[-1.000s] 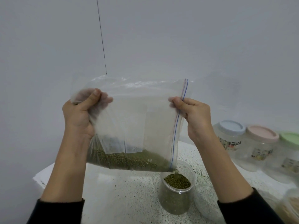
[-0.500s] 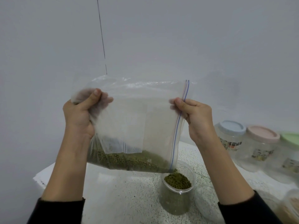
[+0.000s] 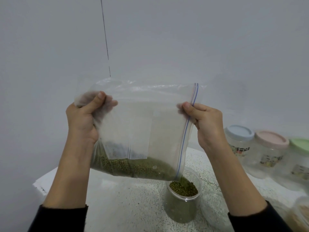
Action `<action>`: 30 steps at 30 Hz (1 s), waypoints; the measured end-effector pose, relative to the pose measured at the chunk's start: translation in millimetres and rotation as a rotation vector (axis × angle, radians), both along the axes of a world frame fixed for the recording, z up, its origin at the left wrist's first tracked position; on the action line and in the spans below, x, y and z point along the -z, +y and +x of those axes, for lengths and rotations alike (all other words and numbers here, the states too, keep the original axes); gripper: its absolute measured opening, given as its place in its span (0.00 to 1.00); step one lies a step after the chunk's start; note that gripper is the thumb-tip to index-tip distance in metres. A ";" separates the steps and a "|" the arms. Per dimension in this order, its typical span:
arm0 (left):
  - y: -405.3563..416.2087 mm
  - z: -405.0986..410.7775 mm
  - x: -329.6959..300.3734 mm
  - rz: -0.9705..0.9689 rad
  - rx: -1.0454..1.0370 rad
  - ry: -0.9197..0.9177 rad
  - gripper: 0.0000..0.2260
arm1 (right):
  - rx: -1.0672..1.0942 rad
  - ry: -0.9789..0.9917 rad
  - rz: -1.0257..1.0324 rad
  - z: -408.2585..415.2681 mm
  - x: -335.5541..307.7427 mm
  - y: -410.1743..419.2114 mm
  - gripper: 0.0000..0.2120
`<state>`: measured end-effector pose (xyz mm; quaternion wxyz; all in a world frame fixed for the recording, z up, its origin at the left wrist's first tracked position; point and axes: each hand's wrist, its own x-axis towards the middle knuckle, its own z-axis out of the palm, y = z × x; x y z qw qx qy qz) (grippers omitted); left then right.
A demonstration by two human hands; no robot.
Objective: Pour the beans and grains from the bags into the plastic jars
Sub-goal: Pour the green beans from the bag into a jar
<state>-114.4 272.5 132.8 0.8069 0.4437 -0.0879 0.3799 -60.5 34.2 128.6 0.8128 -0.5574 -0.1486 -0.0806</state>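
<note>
A clear zip bag (image 3: 142, 124) hangs sideways in the air, with green mung beans (image 3: 127, 166) lying along its lower edge. My left hand (image 3: 83, 121) grips the bag's bunched closed end. At the zip-strip mouth my right hand (image 3: 205, 121) pinches the plastic. Beans fall from the mouth's lower corner into an open clear plastic jar (image 3: 184, 195) on the speckled table (image 3: 127, 203). The jar is nearly full of beans.
Three lidded jars stand at the right by the wall: blue lid (image 3: 239, 133), pink lid (image 3: 271, 139), green lid (image 3: 300, 144). A clear loose lid (image 3: 212, 208) lies right of the open jar. Another container (image 3: 302, 213) shows at the bottom right edge.
The bean level in the jar has risen as beans keep pouring from the bag. Both hands hold nearly the same position.
</note>
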 end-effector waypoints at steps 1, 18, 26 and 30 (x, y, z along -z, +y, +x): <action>1.1 -0.2 -0.3 0.004 0.003 0.002 0.06 | -0.002 -0.001 -0.002 -0.1 0.8 -0.6 0.03; -1.5 -1.8 -4.6 0.022 -0.015 0.010 0.05 | 0.017 0.009 0.023 -3.7 0.3 -0.4 0.02; -3.0 -1.6 -3.4 0.033 -0.013 0.007 0.05 | 0.033 0.011 0.030 -6.0 1.8 -0.4 0.03; -0.6 -0.6 -2.1 0.019 -0.011 0.000 0.06 | 0.012 0.017 0.028 -7.8 1.4 -0.2 0.01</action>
